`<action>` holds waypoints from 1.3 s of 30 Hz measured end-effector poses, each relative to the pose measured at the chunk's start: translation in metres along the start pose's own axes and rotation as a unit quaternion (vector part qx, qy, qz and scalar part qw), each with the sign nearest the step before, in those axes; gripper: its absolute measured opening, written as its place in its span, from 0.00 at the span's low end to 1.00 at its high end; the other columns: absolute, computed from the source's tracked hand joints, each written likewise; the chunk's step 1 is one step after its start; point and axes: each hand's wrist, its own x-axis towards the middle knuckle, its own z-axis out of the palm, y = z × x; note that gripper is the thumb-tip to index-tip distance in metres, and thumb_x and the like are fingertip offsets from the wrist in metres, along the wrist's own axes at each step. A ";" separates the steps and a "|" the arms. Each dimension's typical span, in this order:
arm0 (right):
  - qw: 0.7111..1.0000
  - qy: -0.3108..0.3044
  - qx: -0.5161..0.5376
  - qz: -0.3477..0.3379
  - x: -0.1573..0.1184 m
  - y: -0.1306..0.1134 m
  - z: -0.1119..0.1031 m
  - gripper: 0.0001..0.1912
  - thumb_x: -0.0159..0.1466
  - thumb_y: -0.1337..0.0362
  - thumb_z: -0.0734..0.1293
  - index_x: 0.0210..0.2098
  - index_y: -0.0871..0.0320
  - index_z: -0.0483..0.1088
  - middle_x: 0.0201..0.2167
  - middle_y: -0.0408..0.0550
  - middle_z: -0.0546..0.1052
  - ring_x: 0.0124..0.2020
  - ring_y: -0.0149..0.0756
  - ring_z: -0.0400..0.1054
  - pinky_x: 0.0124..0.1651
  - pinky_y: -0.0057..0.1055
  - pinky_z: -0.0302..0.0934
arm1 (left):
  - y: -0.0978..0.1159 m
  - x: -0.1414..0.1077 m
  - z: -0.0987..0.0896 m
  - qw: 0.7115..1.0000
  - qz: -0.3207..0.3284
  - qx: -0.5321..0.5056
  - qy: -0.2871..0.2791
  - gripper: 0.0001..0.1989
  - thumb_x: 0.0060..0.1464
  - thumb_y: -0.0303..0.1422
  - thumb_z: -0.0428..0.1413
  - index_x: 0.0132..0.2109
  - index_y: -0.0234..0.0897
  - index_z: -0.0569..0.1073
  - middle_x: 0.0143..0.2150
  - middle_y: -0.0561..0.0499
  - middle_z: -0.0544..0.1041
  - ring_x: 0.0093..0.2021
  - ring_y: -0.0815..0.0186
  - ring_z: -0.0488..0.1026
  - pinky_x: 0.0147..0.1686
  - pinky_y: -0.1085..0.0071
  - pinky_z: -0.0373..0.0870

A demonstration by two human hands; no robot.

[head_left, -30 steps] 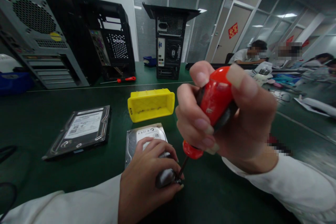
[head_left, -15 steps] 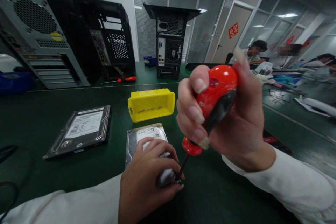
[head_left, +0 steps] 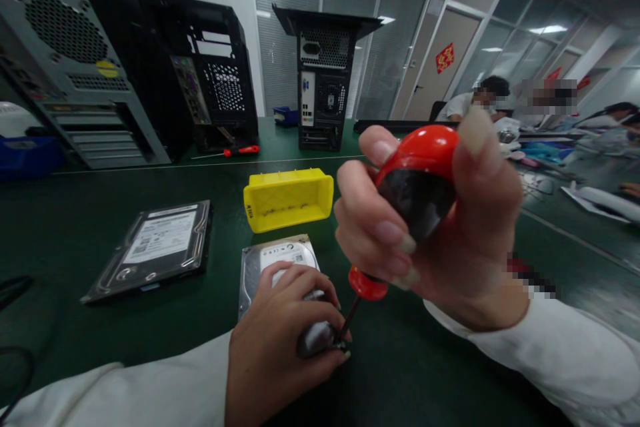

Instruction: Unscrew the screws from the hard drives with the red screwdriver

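Observation:
My right hand [head_left: 425, 213] is wrapped round the red and black handle of a screwdriver [head_left: 367, 285]. Its shaft slants down to the left, and the tip meets the near right corner of a silver hard drive [head_left: 253, 273]. Over that drive lies my left hand [head_left: 290, 320], its fingers curled across the top and the thumb at the near edge beside the tip. The drive's middle is hidden under this hand. Just behind it stands a yellow bin [head_left: 289, 203] with small dark bits inside. A second hard drive [head_left: 160, 240] with a white label rests to the left.
Computer cases [head_left: 325, 87] stand along the back and at the left [head_left: 90, 73]. Another red-handled screwdriver [head_left: 243, 151] lies before them. A blue bin [head_left: 27, 157] sits at the far left, with black cables [head_left: 17, 347] nearer. People [head_left: 493, 93] sit at the back right.
My right hand has turned the screwdriver handle, and more of its black part faces me. The thumb has shifted slightly to the right. My left hand and the drive have stayed put.

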 end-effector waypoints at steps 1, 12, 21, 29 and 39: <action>1.000 -0.006 0.008 0.001 0.000 0.000 -0.001 0.11 0.63 0.55 0.56 0.32 0.55 0.61 0.18 0.37 0.58 0.14 0.20 0.51 0.16 0.19 0.47 | -0.001 0.000 0.000 1.000 0.003 -0.005 -0.004 0.08 0.43 0.29 0.61 0.33 0.47 0.75 0.39 0.56 0.73 0.44 0.60 0.66 0.49 0.57 0.50; 0.996 -0.088 0.017 -0.016 0.005 0.001 -0.005 0.27 0.66 0.52 0.43 0.31 0.60 0.66 0.24 0.42 0.61 0.20 0.24 0.56 0.22 0.22 0.55 | 0.002 0.000 0.000 1.000 -0.009 -0.001 -0.003 0.07 0.43 0.30 0.62 0.33 0.47 0.75 0.40 0.57 0.74 0.42 0.60 0.68 0.50 0.56 0.49; 0.999 -0.014 0.024 0.020 0.002 -0.003 0.000 0.31 0.61 0.49 0.35 0.30 0.57 0.63 0.24 0.37 0.66 0.20 0.21 0.64 0.19 0.20 0.59 | 0.006 0.000 0.001 0.999 -0.034 -0.013 0.015 0.09 0.40 0.27 0.63 0.31 0.45 0.75 0.40 0.56 0.72 0.42 0.61 0.67 0.53 0.56 0.50; 0.999 -0.041 0.024 0.002 0.002 0.002 -0.001 0.16 0.63 0.53 0.52 0.29 0.56 0.61 0.19 0.35 0.60 0.15 0.17 0.52 0.18 0.17 0.52 | 0.000 0.001 0.000 1.000 -0.009 0.000 0.004 0.07 0.43 0.30 0.62 0.32 0.47 0.76 0.39 0.56 0.73 0.42 0.60 0.67 0.51 0.55 0.50; 0.998 -0.045 -0.010 -0.043 0.002 0.006 -0.001 0.27 0.67 0.51 0.41 0.41 0.54 0.66 0.22 0.40 0.58 0.17 0.24 0.50 0.20 0.24 0.50 | 0.002 0.002 0.000 1.000 -0.007 0.012 0.005 0.08 0.42 0.29 0.62 0.33 0.47 0.75 0.39 0.57 0.74 0.42 0.60 0.67 0.49 0.57 0.49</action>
